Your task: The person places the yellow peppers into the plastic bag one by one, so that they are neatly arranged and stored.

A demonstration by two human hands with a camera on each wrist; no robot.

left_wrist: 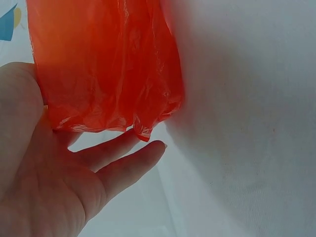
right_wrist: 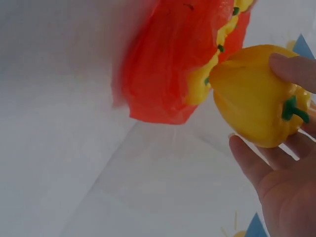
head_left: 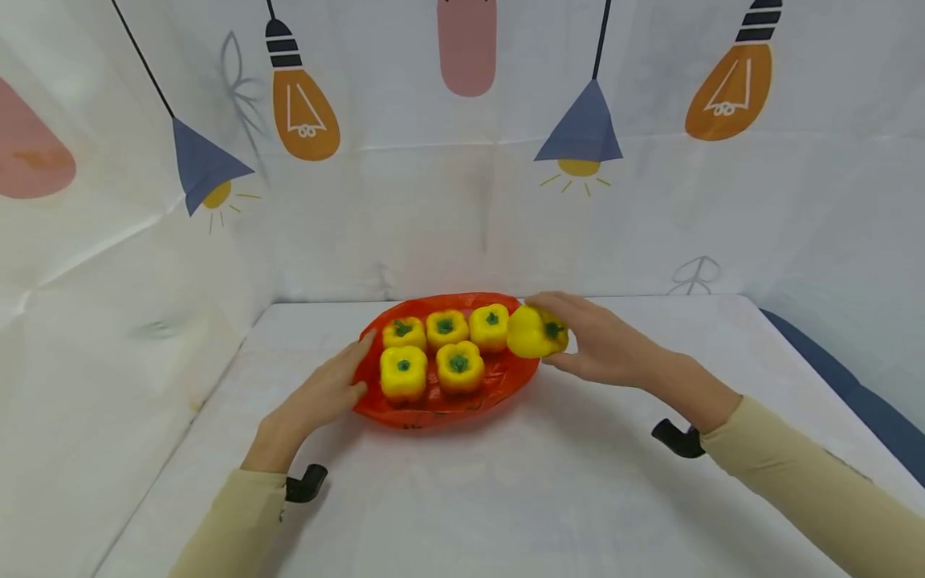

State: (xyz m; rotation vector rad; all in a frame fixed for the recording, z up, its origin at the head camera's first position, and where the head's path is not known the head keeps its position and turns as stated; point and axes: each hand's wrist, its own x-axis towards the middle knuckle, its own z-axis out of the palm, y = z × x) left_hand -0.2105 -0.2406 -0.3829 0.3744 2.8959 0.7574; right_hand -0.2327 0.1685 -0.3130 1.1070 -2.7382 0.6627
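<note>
A red plastic bag [head_left: 433, 417] lies on the white table with its mouth spread wide. Inside sit several yellow bell peppers [head_left: 403, 374] with green stems, in two rows. My left hand [head_left: 325, 393] holds the bag's left end; in the left wrist view its fingers [left_wrist: 131, 168] reach behind the crinkled red plastic [left_wrist: 108, 74]. Over the bag's right edge, my right hand [head_left: 603, 341] grips another yellow bell pepper [head_left: 533, 332], tilted so its stem points right. The right wrist view shows this pepper [right_wrist: 256, 98] between thumb and fingers, off the table.
The white table [head_left: 506, 498] extends in front of the bag and to both sides. Behind it hangs a white sheet [head_left: 405, 225] printed with lamps and bulbs. Something dark blue [head_left: 845, 377] stands beyond the table's right edge.
</note>
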